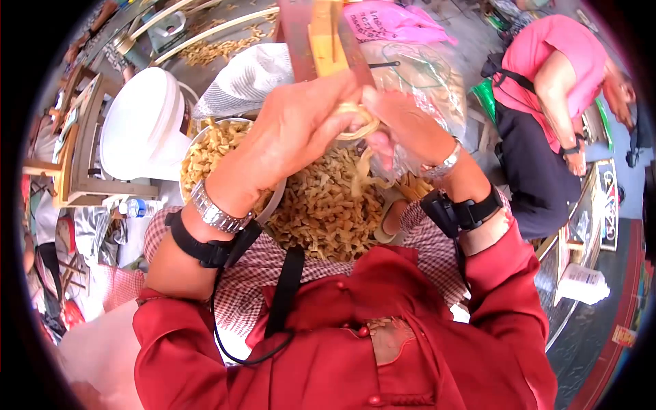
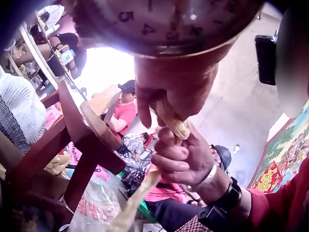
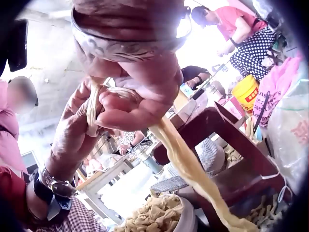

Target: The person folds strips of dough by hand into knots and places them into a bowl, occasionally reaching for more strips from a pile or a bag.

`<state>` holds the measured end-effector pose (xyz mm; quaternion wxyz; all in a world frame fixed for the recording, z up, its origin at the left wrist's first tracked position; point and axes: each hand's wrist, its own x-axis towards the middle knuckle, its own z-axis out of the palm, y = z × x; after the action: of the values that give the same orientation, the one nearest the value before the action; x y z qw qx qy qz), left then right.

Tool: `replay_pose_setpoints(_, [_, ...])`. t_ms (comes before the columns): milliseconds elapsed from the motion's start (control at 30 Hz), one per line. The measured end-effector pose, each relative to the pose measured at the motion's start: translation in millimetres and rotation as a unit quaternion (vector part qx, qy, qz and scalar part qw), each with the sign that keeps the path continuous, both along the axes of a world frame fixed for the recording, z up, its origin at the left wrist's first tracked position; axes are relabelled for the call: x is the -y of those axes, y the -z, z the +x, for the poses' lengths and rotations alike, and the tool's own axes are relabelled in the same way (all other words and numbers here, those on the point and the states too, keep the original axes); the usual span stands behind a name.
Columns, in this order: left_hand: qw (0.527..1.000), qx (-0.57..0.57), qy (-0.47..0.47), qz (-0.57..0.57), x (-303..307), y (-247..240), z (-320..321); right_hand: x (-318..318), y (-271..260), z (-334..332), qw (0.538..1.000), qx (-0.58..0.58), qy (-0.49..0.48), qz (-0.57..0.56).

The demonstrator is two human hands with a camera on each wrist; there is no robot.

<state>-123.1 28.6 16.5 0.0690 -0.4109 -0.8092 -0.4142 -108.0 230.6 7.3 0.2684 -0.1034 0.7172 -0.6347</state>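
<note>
Close together over the pile, both hands work a pale yellow, soft, flat strip (image 1: 359, 126), part of it bent into a loop. My left hand (image 1: 290, 133) pinches the folded part, which bunches between its fingers in the left wrist view. With curled fingers my right hand (image 1: 410, 126) grips the strip at the loop. A long, wrinkled tail of the strip (image 3: 190, 166) hangs below the right hand in the right wrist view. Underneath lies a heap of short yellowish knotted pieces (image 1: 328, 208), beside a white tub (image 1: 279, 198) filled with similar pieces.
Ahead stands a dark red wooden bench (image 1: 294, 31) with a yellow block-like piece (image 1: 326, 41) on it. A white bucket (image 1: 140, 126) is at left, and a clear plastic bag (image 1: 424, 78) lies ahead right. Another person in pink (image 1: 557, 75) bends over at right.
</note>
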Motion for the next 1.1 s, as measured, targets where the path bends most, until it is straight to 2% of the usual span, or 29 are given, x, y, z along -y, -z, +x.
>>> replay_pose_setpoints(33, [0.994,0.107,-0.007,0.012,1,0,-4,5,-7,-2,0.998,-0.060,-0.001,0.009])
replay_pose_setpoints(67, [0.976,0.183,0.023,0.118,-1,2,-6,9,-13,-5,0.992,-0.121,0.000,0.018])
replay_pose_setpoints(133, [0.887,0.317,0.088,0.323,-9,0,-11,11,-20,-12,0.991,-0.135,-0.012,0.008])
replay_pose_setpoints(167, [0.847,0.397,0.092,0.340,-2,-7,-9,14,-24,-15,0.989,-0.147,-0.014,-0.006])
replay_pose_setpoints(267, [0.742,0.510,0.144,0.411,2,-14,-14,16,-22,-21,0.979,-0.196,-0.004,-0.048])
replay_pose_setpoints(300, [0.728,0.508,0.153,0.433,1,-12,-14,15,-18,-22,0.976,-0.207,0.012,-0.060])
replay_pose_setpoints(367, [0.751,0.496,0.149,0.409,0,-9,-13,18,-5,-20,0.967,-0.229,0.060,-0.096])
replay_pose_setpoints(433, [0.780,0.478,0.160,0.371,-1,-6,-14,14,1,-19,0.979,-0.161,0.073,-0.105])
replay_pose_setpoints(500, [0.912,0.325,0.087,0.236,-5,6,-20,12,9,-20,0.981,-0.085,0.084,-0.151])
replay_pose_setpoints(533, [0.956,0.238,0.048,0.162,-6,10,-22,13,12,-20,0.981,-0.078,0.085,-0.159])
replay_pose_setpoints(567, [0.980,0.162,0.028,0.116,-8,11,-21,16,13,-19,0.980,-0.070,0.086,-0.166])
replay_pose_setpoints(633, [0.978,0.175,0.019,0.113,-10,10,-22,19,17,-16,0.977,-0.062,0.080,-0.186])
replay_pose_setpoints(667, [0.977,0.182,0.016,0.112,-13,9,-21,20,17,-15,0.979,-0.080,0.096,-0.162])
replay_pose_setpoints(700, [0.936,0.273,0.023,0.220,-19,15,-18,22,14,-15,0.979,-0.098,0.113,-0.137])
replay_pose_setpoints(800, [0.843,0.435,0.086,0.304,-24,10,-15,24,8,-13,0.970,-0.141,0.172,-0.099])
replay_pose_setpoints(833, [0.846,0.458,0.092,0.258,-19,-2,-14,23,8,-11,0.964,-0.154,0.193,-0.095])
replay_pose_setpoints(900, [0.787,0.530,0.108,0.298,-20,-1,-12,19,5,-8,0.957,-0.154,0.226,-0.102])
replay_pose_setpoints(967, [0.727,0.594,0.135,0.317,-19,-1,-9,11,9,-7,0.959,-0.205,0.180,-0.074])
replay_pose_setpoints(1033, [0.703,0.616,0.147,0.323,-19,0,-11,11,9,-1,0.965,-0.135,0.186,-0.124])
replay_pose_setpoints(1100, [0.672,0.640,0.149,0.341,-14,4,-14,-4,23,-4,0.962,-0.186,0.182,-0.087])
